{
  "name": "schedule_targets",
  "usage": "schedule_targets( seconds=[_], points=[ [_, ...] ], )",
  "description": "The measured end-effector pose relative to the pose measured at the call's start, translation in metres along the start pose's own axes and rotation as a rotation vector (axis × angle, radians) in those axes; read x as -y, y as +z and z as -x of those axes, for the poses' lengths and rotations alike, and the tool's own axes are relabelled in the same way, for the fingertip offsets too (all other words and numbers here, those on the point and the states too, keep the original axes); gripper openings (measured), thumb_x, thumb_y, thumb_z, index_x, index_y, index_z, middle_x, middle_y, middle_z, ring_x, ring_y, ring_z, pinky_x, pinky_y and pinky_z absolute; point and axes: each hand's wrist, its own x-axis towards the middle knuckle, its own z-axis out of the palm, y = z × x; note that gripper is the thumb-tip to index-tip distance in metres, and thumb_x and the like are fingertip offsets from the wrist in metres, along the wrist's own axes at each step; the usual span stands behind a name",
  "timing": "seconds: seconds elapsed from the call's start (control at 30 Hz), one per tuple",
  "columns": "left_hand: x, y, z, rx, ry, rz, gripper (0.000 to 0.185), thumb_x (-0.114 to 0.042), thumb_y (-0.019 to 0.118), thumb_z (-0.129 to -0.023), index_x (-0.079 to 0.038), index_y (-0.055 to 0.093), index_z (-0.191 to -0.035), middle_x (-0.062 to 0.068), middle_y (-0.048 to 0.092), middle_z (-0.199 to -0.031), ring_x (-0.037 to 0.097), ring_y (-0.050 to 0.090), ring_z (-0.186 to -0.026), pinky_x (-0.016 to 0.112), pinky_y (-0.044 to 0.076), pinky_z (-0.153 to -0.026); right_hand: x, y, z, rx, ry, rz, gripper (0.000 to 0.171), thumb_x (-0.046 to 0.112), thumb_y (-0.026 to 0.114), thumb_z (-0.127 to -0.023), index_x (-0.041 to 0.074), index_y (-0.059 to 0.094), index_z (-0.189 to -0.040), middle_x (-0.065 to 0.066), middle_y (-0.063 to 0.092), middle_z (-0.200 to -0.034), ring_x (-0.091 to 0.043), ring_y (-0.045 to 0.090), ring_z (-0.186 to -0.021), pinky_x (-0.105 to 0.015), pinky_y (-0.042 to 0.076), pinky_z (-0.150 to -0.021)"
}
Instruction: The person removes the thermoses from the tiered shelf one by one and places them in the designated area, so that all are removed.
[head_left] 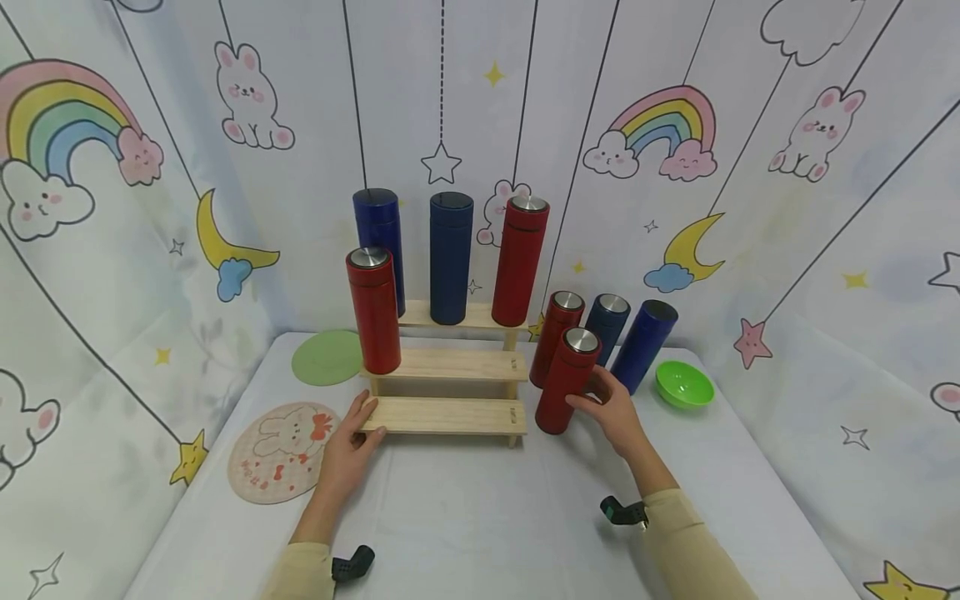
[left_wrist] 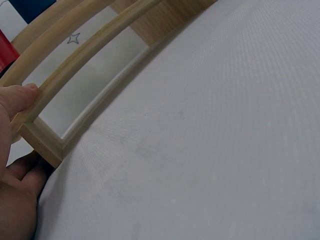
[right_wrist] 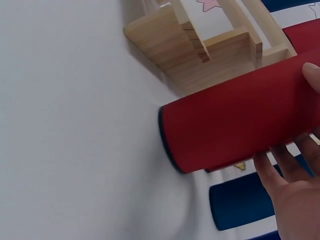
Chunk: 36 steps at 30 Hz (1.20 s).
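My left hand (head_left: 348, 450) grips the left end of a three-tier wooden stepped rack (head_left: 450, 415). In the left wrist view its thumb lies on a slat and the fingers curl behind the side piece (left_wrist: 42, 142). My right hand (head_left: 615, 412) holds a red thermos (head_left: 566, 387) with a steel lid, just right of the rack. From the right wrist view, thumb and fingers are around the thermos's side (right_wrist: 240, 120), its dark base close over the table. A second red thermos (head_left: 375, 321) stands at the left of the middle tier.
On the top tier stand a blue thermos (head_left: 378, 221), a navy one (head_left: 451, 258) and a red one (head_left: 520, 258). Behind the held thermos are another red (head_left: 561, 312), navy (head_left: 609, 321) and blue thermos (head_left: 645, 342). A green bowl (head_left: 685, 383), green mat (head_left: 326, 358) and rabbit mat (head_left: 277, 454) flank them.
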Motion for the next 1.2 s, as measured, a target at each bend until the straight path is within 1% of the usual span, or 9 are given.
schedule_targets(
  seconds=[0.1,0.17,0.27,0.4,0.5,0.73,0.9,1.0,1.2],
  points=[
    [0.000,0.000,0.000,0.007,-0.013,0.000,0.057,-0.006,0.072,-0.105,0.005,0.051,-0.158,0.018,0.030,-0.175,0.043,0.028,-0.159,0.004,0.031,-0.107,0.008,-0.004,-0.002,-0.002,-0.020,0.009,0.073,0.021,0.082,-0.100,0.009,0.046,-0.162,-0.014,0.058,-0.155,-0.031,0.054,-0.142,-0.047,0.045,-0.119],
    [0.001,-0.001,0.000,0.014,-0.029,0.000,0.058,-0.007,0.071,-0.106,0.004,0.050,-0.159,0.015,0.029,-0.176,0.040,0.026,-0.160,0.004,0.030,-0.107,0.014,-0.006,-0.004,-0.007,-0.039,0.009,0.072,0.021,0.082,-0.100,0.009,0.046,-0.162,-0.014,0.058,-0.155,-0.031,0.053,-0.143,-0.052,0.043,-0.121],
    [0.002,-0.002,-0.001,0.018,-0.045,0.003,0.058,-0.007,0.071,-0.107,0.002,0.049,-0.160,0.013,0.027,-0.177,0.037,0.024,-0.161,0.004,0.030,-0.108,0.024,-0.010,-0.007,-0.020,-0.067,0.019,0.072,0.021,0.081,-0.100,0.011,0.046,-0.163,-0.013,0.059,-0.154,-0.030,0.054,-0.141,-0.046,0.045,-0.119],
    [0.001,-0.002,0.000,0.021,-0.040,0.006,0.058,-0.008,0.071,-0.107,0.003,0.049,-0.160,0.015,0.027,-0.177,0.040,0.025,-0.161,0.004,0.030,-0.108,0.038,-0.013,-0.012,-0.030,-0.094,0.029,0.073,0.021,0.082,-0.100,0.014,0.046,-0.164,-0.012,0.059,-0.153,-0.028,0.055,-0.140,-0.030,0.049,-0.112],
    [0.001,-0.002,0.000,0.019,-0.041,0.001,0.058,-0.007,0.071,-0.106,0.004,0.049,-0.159,0.015,0.028,-0.176,0.040,0.026,-0.160,0.004,0.030,-0.107,0.049,-0.015,-0.017,-0.018,-0.121,0.015,0.072,0.018,0.081,-0.100,0.015,0.046,-0.163,-0.013,0.058,-0.155,-0.028,0.055,-0.143,-0.025,0.048,-0.111],
    [0.000,-0.001,-0.001,0.025,-0.051,-0.004,0.058,-0.006,0.070,-0.107,0.002,0.049,-0.161,0.013,0.027,-0.177,0.037,0.025,-0.161,0.003,0.030,-0.107,0.080,-0.022,-0.026,0.006,-0.206,0.040,0.073,0.013,0.080,-0.100,0.013,0.044,-0.164,-0.015,0.057,-0.157,-0.032,0.052,-0.147,-0.033,0.045,-0.117],
    [0.000,0.001,-0.001,0.011,-0.028,0.001,0.057,-0.006,0.071,-0.106,0.004,0.051,-0.159,0.016,0.030,-0.175,0.042,0.028,-0.159,0.004,0.031,-0.106,0.100,-0.026,-0.026,0.001,-0.265,0.061,0.073,0.009,0.079,-0.100,0.011,0.044,-0.164,-0.021,0.056,-0.157,-0.036,0.049,-0.149,-0.038,0.040,-0.122],
    [0.001,0.001,0.000,0.008,-0.014,0.004,0.057,-0.007,0.071,-0.106,0.004,0.051,-0.158,0.019,0.031,-0.175,0.045,0.028,-0.158,0.004,0.032,-0.106,0.113,-0.028,-0.026,0.000,-0.296,0.053,0.072,0.005,0.078,-0.099,0.012,0.046,-0.163,-0.023,0.055,-0.157,-0.036,0.049,-0.149,-0.036,0.040,-0.121],
    [0.003,0.000,-0.001,0.009,-0.026,0.017,0.057,-0.006,0.071,-0.106,0.002,0.051,-0.159,0.014,0.030,-0.176,0.039,0.027,-0.160,0.004,0.032,-0.107,0.137,-0.025,-0.028,0.033,-0.330,0.023,0.070,0.005,0.078,-0.100,0.011,0.047,-0.162,-0.019,0.055,-0.158,-0.034,0.050,-0.149,-0.033,0.043,-0.119]
  ],
)
